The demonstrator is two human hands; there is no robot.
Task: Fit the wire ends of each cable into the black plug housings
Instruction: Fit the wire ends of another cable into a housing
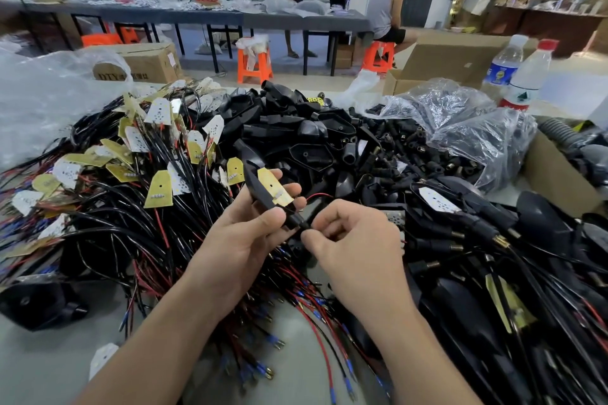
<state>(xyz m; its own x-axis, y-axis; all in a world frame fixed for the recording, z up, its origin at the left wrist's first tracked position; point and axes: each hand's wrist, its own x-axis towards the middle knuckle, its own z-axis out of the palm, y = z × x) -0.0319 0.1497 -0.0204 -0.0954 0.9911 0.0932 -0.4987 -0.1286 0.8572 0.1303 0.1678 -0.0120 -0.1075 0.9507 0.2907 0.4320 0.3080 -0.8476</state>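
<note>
left hand (250, 233) — palm up, fingers curled round black plug housing (260, 189) | right hand (348, 240) — knuckles up, apparently pinching wire (317, 197) at housing's near tip

Cable pile (108, 194) left, plug housings (306, 138) behind centre, hands (296, 240) before them, bottles (523, 72) far right.

to your right, two water bottles (528, 76) stand beside an open cardboard box (454, 59); orange stools (253, 64) sit near the far table (296, 23).
</note>
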